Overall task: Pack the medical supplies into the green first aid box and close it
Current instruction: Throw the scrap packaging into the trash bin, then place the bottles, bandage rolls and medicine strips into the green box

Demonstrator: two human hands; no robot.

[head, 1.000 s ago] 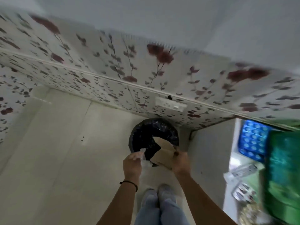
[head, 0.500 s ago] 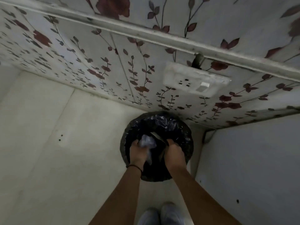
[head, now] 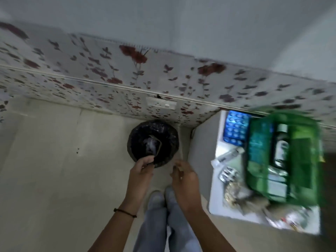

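Head view: black-lined bin (head: 153, 140) below both hands' loose, empty fingers (head: 145, 161); green box (head: 283, 157) right.

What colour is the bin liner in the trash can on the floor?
Black and glossy; the bin liner shows best in the head view, just beyond the left hand.

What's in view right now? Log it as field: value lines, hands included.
left hand: near the bin's rim, fingers curled; contents unclear
right hand: open, empty, beside the bin
bin: black-lined, on the floor by the wall, scraps inside
green first aid box: open on the white table, partly packed
blue blister pack: on the table, outside the box
image: motion-blurred
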